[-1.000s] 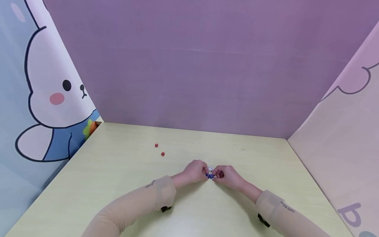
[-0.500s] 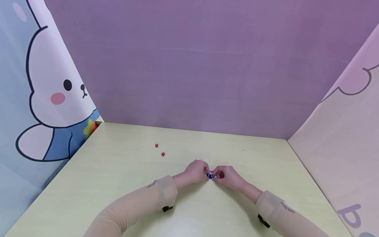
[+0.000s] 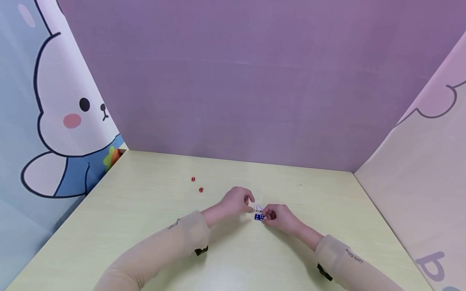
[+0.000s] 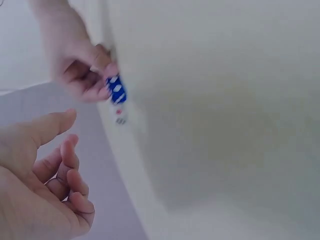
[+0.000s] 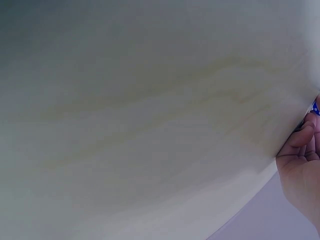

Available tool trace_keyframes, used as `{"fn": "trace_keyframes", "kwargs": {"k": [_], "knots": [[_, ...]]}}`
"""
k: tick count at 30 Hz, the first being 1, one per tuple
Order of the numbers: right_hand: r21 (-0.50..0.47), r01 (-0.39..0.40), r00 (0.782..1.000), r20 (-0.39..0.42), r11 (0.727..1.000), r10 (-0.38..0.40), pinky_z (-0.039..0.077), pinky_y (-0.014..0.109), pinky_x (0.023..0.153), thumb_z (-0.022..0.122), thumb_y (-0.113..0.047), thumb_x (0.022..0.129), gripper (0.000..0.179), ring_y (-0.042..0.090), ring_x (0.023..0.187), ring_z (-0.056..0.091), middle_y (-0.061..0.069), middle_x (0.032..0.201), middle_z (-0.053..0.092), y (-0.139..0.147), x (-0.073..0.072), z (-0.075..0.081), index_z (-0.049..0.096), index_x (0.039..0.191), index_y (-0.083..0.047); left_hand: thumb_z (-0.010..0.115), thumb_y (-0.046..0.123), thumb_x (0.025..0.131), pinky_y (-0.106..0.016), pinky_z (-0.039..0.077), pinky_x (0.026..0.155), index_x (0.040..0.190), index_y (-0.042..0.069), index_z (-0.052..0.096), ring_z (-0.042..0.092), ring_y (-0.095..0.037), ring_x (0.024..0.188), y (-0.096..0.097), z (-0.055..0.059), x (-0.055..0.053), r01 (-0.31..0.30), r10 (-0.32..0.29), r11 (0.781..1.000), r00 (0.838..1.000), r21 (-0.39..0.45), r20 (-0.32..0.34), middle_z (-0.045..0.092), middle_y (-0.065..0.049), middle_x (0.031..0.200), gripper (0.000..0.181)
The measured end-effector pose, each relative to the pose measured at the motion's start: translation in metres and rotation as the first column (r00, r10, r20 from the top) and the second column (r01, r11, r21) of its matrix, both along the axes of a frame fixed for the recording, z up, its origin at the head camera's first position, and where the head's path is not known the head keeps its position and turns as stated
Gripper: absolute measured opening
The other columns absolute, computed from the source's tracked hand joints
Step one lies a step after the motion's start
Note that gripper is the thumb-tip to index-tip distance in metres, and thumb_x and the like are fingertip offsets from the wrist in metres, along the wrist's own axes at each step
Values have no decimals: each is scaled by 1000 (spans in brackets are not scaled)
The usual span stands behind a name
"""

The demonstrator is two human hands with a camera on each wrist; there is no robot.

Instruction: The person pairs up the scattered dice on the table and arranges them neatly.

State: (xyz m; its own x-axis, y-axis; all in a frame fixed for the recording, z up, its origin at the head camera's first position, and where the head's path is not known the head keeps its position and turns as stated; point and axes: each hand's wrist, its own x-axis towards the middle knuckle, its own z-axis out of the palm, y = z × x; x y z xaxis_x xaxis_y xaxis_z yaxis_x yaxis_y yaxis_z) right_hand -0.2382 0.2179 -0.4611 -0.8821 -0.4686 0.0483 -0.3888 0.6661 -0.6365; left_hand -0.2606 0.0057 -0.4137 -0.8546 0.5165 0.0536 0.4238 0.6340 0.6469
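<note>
Two blue dice point(image 3: 259, 217) with white dots sit side by side on the table, just in front of white dice point(image 3: 258, 208). My right hand point(image 3: 279, 217) pinches the right-hand blue die between thumb and fingers. The left wrist view shows those fingertips at the end of the blue pair point(image 4: 117, 90). Only an edge of blue shows past the right hand point(image 5: 304, 150) in the right wrist view. To the left of the dice, my left hand point(image 3: 236, 202) is apart from them, thumb and forefinger spread with nothing between them.
Two red dice, one farther back point(image 3: 193, 179) and one nearer point(image 3: 201, 190), lie at the back left of the pale table point(image 3: 156, 210). A purple panel point(image 3: 233, 89) stands behind it, with printed cloths at both sides.
My left hand has let go of the blue dice and drawn back to the left, its fingers parting. The blue dice now sit straight beside each other. My right hand has barely moved.
</note>
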Motion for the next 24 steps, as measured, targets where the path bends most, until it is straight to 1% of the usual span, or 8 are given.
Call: {"fn": "trace_keyframes", "kwargs": {"k": [3, 6, 8, 10, 13, 15, 19, 24], "knots": [[7, 8, 1000, 8, 1000, -8, 43, 19, 56, 73, -7, 79, 12, 4, 61, 47, -7, 69, 55, 0, 1, 1, 65, 87, -11, 79, 15, 74, -24, 40, 66, 97, 7, 69, 48, -8, 64, -11, 7, -5, 6, -6, 1000, 999, 5, -32, 57, 3, 71, 26], [9, 12, 1000, 14, 1000, -12, 43, 20, 57, 73, -7, 79, 12, 5, 61, 47, -6, 69, 55, 0, 1, 1, 65, 87, -11, 79, 16, 75, -27, 41, 71, 99, 7, 69, 52, -13, 71, -23, 13, -10, 14, -13, 1000, 999, 17, -49, 62, -4, 79, 28], [7, 15, 1000, 18, 1000, -15, 43, 20, 56, 72, -7, 79, 12, 5, 62, 47, -6, 69, 55, 0, 2, 1, 65, 87, -10, 79, 17, 75, -30, 41, 75, 101, 8, 69, 55, -18, 78, -32, 16, -15, 12, -10, 1000, 998, 17, -66, 64, -5, 84, 29], [5, 19, 1000, 23, 1000, -19, 43, 20, 56, 72, -6, 79, 12, 5, 62, 47, -6, 70, 55, 0, 2, 1, 65, 88, -10, 80, 18, 75, -34, 40, 81, 101, 11, 69, 54, -21, 86, -41, 19, -19, -1, 2, 1000, 997, 6, -83, 64, -2, 86, 29], [5, 24, 999, 29, 1000, -24, 43, 20, 56, 72, -6, 79, 13, 6, 62, 47, -5, 70, 55, 0, 3, 1, 65, 88, -10, 80, 21, 74, -39, 37, 87, 101, 15, 70, 50, -22, 93, -55, 23, -25, -33, 31, 999, 993, -17, -111, 62, 6, 86, 30], [7, 25, 999, 32, 1000, -25, 43, 20, 56, 72, -6, 79, 13, 6, 62, 47, -5, 70, 55, -1, 3, 1, 65, 88, -10, 81, 21, 74, -41, 35, 89, 101, 18, 70, 49, -21, 93, -64, 27, -29, -50, 46, 998, 992, -30, -120, 62, 8, 86, 30], [9, 25, 999, 33, 1000, -25, 43, 20, 56, 72, -6, 79, 12, 6, 62, 47, -5, 70, 55, -1, 3, 1, 64, 88, -10, 80, 22, 74, -41, 36, 88, 103, 18, 70, 50, -24, 95, -83, 31, -37, -56, 49, 997, 989, -47, -139, 63, 6, 90, 31], [9, 27, 999, 30, 1000, -27, 43, 20, 55, 72, -7, 79, 13, 6, 62, 47, -5, 70, 55, -1, 2, 1, 65, 89, -10, 78, 24, 77, -40, 38, 86, 109, 17, 68, 49, -27, 99, -107, 29, -48, -68, 57, 995, 988, -77, -142, 62, 4, 95, 34]]}}
